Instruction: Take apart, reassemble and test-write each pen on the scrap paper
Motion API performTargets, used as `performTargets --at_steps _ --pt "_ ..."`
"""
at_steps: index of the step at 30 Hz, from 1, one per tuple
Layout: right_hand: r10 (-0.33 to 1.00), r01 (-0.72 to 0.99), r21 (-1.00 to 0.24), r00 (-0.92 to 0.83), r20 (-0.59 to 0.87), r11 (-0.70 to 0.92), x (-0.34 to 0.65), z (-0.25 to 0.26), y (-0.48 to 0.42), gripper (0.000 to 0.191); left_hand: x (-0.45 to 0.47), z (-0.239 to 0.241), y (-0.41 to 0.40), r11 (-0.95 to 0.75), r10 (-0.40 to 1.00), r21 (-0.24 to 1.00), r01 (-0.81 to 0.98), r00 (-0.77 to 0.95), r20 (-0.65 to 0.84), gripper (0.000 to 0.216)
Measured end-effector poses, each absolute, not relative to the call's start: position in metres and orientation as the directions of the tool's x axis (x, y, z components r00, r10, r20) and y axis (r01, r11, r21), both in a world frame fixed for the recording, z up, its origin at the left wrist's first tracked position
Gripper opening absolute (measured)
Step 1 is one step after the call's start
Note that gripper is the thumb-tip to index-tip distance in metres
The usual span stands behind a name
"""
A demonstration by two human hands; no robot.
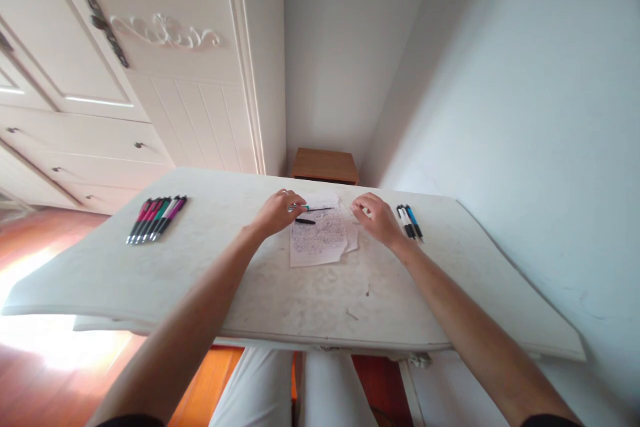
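White paint covers the surface (pixel 310 307), and a sheet of paper (pixel 320 250) full of scribbles lies in the middle of it. We take that paper as the centre of our clock. Our left hand (pixel 277 213) is at ten o'clock, with finger and thumb pinched on a small green piece (pixel 307 207). A thin dark rod (pixel 323 209) seems to stick out of it. The rod is long and skinny, over the top part of the paper, and it runs almost straight from nine to three.

Our right hand (pixel 376 219) is at two o'clock, with its fingers curled in. We cannot tell if they pinch something tiny. From there, the rod's free tip is at nine o'clock, near but not touching. The left hand is the nearer one.

A short black piece (pixel 305 221) lies on the paper, just below the green piece. One row of pens (pixel 154 219) is far off at nine o'clock, and a smaller bunch of pens (pixel 414 221) is at three.
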State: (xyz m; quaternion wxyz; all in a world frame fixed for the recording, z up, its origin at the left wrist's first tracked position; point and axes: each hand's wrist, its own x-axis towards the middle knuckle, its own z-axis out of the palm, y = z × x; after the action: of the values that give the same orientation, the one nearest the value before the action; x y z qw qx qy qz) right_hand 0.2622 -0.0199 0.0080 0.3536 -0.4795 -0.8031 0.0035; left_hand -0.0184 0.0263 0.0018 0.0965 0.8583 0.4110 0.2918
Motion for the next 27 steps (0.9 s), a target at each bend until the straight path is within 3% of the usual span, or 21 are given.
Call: performTargets --at_steps 2,9,14,27 --pt "0.747 0.747 -0.312 -0.352 0.564 0.587 0.254 0.007 -0.019 0.020 -0.019 0.001 0.027 -0.632 0.768 0.389 0.670 0.478 0.426 0.023" --pt "0.700 0.779 -0.024 -0.549 0.457 0.627 0.223 0.005 -0.002 0.021 -0.015 -0.001 0.023 -0.618 0.781 0.406 0.674 0.466 0.416 0.023" --pt "0.725 0.808 0.057 -0.554 0.409 0.586 0.209 0.004 0.013 0.020 -0.006 -0.001 0.016 -0.633 0.767 0.411 0.656 0.464 0.442 0.020" --pt "0.756 0.831 0.149 -0.552 0.353 0.537 0.201 -0.001 0.017 0.017 0.046 0.002 -0.010 -0.493 0.840 0.158 0.855 0.422 0.341 0.022"
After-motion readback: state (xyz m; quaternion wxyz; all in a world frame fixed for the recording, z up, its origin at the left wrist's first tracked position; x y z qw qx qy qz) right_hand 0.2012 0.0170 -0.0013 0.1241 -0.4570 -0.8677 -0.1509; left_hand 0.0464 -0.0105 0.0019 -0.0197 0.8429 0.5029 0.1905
